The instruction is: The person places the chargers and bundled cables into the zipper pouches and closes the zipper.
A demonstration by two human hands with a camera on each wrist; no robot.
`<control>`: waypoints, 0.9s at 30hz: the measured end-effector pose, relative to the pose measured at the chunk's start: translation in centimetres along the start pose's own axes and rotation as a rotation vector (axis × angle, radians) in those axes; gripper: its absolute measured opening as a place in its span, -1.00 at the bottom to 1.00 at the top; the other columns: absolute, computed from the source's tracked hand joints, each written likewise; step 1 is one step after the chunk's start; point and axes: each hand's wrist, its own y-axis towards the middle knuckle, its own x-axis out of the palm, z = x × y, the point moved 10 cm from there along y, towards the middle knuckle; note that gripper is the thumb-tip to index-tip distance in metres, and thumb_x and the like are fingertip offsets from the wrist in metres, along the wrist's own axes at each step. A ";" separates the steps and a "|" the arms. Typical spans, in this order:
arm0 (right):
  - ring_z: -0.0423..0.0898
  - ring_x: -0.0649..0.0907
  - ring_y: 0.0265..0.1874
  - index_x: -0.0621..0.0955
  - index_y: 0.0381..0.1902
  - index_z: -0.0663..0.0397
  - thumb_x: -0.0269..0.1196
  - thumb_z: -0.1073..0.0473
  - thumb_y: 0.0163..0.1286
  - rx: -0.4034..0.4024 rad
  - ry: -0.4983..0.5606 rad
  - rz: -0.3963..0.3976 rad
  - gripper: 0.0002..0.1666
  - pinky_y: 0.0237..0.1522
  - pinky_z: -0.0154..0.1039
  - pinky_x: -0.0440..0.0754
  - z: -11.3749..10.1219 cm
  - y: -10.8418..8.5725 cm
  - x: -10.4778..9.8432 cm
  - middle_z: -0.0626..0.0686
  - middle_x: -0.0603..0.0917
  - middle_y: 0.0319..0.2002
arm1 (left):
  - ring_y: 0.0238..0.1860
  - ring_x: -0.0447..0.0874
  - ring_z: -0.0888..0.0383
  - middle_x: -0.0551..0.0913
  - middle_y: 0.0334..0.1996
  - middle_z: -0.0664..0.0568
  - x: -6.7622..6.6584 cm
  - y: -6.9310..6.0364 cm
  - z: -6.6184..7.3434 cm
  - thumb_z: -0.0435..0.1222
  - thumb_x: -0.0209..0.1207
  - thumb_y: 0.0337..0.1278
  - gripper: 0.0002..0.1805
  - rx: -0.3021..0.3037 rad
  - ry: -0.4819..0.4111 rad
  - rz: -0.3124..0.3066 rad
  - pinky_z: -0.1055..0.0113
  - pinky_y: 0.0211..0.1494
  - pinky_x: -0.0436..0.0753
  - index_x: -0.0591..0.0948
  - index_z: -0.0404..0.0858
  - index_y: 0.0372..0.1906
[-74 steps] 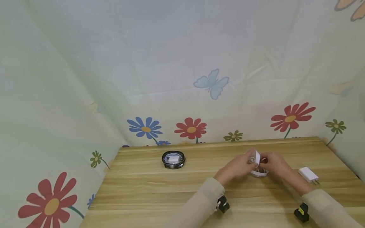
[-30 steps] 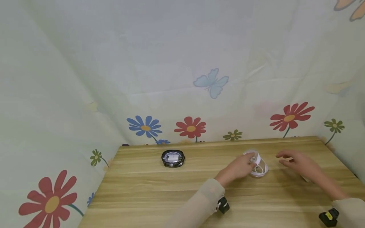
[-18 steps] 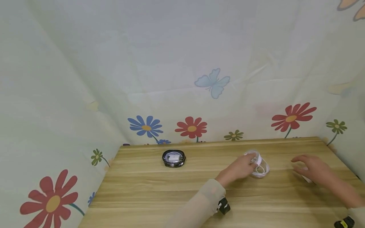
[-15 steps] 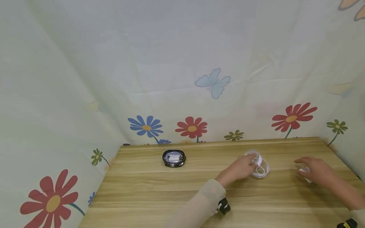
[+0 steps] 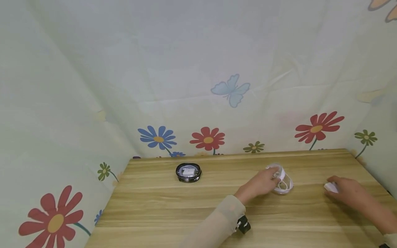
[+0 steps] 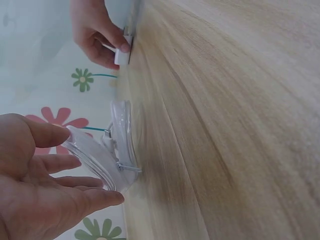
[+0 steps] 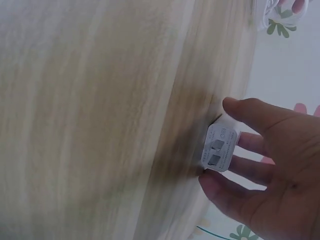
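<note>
My left hand (image 5: 260,181) grips the rim of an opened clear plastic case (image 5: 282,191); in the left wrist view its thumb and a finger lie round the tilted part. A white charging cable (image 6: 109,142) with metal plug ends sits in this case (image 6: 95,157). Further right, my right hand (image 5: 350,193) holds a white charger plug (image 5: 331,187) between thumb and fingers. The right wrist view shows the plug's end face (image 7: 220,147) with printing and two dark slots, close to the tabletop. Its prongs are not clearly visible.
A black-rimmed clear case (image 5: 188,173) holding a white charger and coiled cable lies on the wooden table (image 5: 173,213), left of the hands. Behind the table's far edge hangs a cloth (image 5: 186,86) printed with flowers and butterflies.
My right hand has left the clear case and moved right to the white charger plug, which it now grips and has turned slightly. My left hand has stayed at the case.
</note>
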 end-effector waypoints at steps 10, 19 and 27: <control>0.13 0.62 -0.49 0.57 -0.13 0.52 0.52 0.26 0.04 -0.002 -0.014 0.041 -0.47 -0.44 0.07 0.57 -0.5 -0.4 -0.3 0.32 0.65 -0.47 | 0.44 0.35 0.21 0.45 0.42 0.07 0.1 -0.2 0.0 -0.14 0.07 0.51 -0.44 0.005 0.005 0.005 0.42 0.45 0.30 0.38 -0.18 0.50; 0.14 0.64 -0.39 0.60 -0.08 0.46 0.47 0.29 0.13 0.029 0.011 -0.004 -0.54 -0.37 0.11 0.60 -2.0 0.1 -0.8 0.37 0.68 -0.31 | 0.40 0.39 0.26 0.49 0.39 0.10 0.1 -0.2 0.4 -0.14 0.12 0.48 -0.44 0.041 0.025 0.019 0.47 0.39 0.36 0.41 -0.17 0.48; 0.26 0.69 -0.26 0.63 -0.03 0.41 0.53 0.23 0.11 0.018 -0.006 0.005 -0.48 -0.24 0.22 0.64 -5.3 1.6 -1.9 0.43 0.69 -0.19 | 0.38 0.42 0.25 0.51 0.37 0.09 -0.2 -0.2 0.4 -0.14 0.14 0.46 -0.45 0.041 0.039 0.055 0.49 0.36 0.39 0.44 -0.18 0.46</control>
